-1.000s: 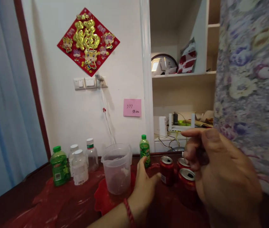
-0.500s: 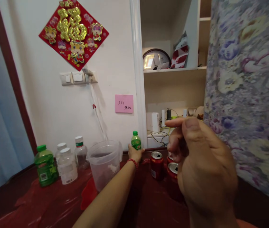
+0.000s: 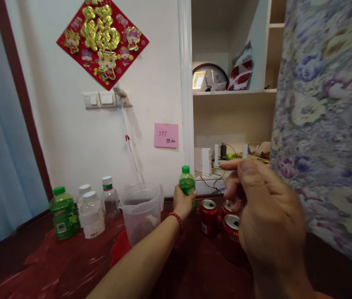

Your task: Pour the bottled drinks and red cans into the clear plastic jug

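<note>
Bottle (image 3: 186, 179), green with a green cap, is held upright at the rear of the red-covered table (image 3: 67, 265), near the wall. Left hand (image 3: 182, 202): fingers and thumb wrapped around the lower part of the bottle; base contact with the table cannot be determined. A red bracelet (image 3: 178, 220) encircles the left wrist. To the right of the bottle: three red cans (image 3: 209, 223), upright, with silver tops; two are partly covered by the right hand (image 3: 271, 216). Right hand: raised in the foreground, index finger extended, other fingers curled, thumb alongside; whether anything is pinched cannot be determined. To the left of the bottle: a translucent jug (image 3: 140, 209), partly covered by the left forearm, with a red dish (image 3: 120, 248) showing at its lower left. Farther left: three clear bottles (image 3: 92, 218) with white caps, then a second green bottle (image 3: 64, 215). Wall above: pink note (image 3: 166, 135) and red diamond-shaped decoration (image 3: 101, 41). Right side: floral curtain (image 3: 322, 124).
</note>
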A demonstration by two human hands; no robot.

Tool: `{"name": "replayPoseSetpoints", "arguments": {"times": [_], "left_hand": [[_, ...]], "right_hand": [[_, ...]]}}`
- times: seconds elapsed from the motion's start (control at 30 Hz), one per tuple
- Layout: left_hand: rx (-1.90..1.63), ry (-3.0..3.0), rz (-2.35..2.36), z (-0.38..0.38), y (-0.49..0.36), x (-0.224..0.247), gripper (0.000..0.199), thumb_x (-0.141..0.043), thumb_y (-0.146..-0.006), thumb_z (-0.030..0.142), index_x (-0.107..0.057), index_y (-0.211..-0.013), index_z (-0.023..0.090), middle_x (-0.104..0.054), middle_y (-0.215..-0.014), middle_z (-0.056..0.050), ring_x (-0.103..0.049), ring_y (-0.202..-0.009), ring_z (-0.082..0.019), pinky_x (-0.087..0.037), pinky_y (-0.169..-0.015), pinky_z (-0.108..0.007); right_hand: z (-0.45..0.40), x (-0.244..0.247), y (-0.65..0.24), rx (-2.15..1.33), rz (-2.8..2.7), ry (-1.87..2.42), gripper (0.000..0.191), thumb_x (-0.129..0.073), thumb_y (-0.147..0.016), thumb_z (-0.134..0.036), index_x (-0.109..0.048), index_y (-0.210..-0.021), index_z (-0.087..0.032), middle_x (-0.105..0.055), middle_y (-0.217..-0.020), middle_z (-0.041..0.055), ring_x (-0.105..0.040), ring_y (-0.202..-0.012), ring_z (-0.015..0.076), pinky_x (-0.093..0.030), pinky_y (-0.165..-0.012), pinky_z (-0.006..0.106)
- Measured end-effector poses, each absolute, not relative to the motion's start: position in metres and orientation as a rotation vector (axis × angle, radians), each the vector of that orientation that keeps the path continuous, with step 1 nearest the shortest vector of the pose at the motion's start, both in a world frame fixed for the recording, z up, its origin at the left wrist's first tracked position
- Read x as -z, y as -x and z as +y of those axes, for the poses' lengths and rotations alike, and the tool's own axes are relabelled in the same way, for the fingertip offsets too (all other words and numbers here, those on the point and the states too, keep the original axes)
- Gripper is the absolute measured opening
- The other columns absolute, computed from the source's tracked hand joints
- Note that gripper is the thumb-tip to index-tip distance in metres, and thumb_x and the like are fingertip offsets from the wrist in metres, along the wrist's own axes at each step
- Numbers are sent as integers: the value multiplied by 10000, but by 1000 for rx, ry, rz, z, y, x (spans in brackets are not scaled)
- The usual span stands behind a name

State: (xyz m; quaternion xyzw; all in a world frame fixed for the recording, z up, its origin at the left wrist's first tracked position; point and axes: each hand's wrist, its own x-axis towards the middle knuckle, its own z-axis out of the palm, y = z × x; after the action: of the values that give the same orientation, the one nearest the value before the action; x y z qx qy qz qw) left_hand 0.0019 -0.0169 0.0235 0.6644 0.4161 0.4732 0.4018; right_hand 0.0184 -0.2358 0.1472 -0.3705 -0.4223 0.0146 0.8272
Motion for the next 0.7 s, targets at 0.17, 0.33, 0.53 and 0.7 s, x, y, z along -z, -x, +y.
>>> {"name": "replayPoseSetpoints", "arguments": {"times": [0.17, 0.33, 0.53, 0.7], "left_hand": [[-1203, -1756, 836, -71, 32, -49, 412, -802, -800, 174, -571, -1140, 204, -704, -1105, -70, -674, -1044, -246, -522, -905, -331], [-1125, -1921, 483, -124, 101, -68, 516, -798, -809, 316, -592, -1273, 228, -681, -1255, -80, -627, -1171, -291, -513, -1021, -407], [-1121, -1987, 659, -145, 177, -68, 567, -764, -786, 338, -592, -1317, 236, -705, -1250, -98, -647, -1152, -311, -548, -1000, -434], [-1061, -2024, 895, -139, 213, -26, 543, -781, -779, 332, -591, -1279, 238, -753, -1162, -93, -706, -992, -278, -580, -911, -400]], "right_hand": [[-239, -148, -29, 97, -854, 1021, 465, -680, -912, -699, -780, -971, -249, -569, -640, -44, -477, -536, 117, -386, -493, 249], [-238, -145, -22, 199, -1105, 1336, 421, -595, -973, -654, -748, -1023, -265, -685, -779, -6, -627, -724, 192, -434, -665, 321], [-226, -136, 7, -63, -1479, 1271, 371, -602, -970, -604, -719, -960, -252, -636, -681, -30, -621, -621, 172, -402, -534, 278], [-219, -132, 29, -92, -1697, 1230, 327, -596, -963, -562, -721, -1014, -264, -713, -780, -24, -677, -680, 163, -517, -629, 256]]}}
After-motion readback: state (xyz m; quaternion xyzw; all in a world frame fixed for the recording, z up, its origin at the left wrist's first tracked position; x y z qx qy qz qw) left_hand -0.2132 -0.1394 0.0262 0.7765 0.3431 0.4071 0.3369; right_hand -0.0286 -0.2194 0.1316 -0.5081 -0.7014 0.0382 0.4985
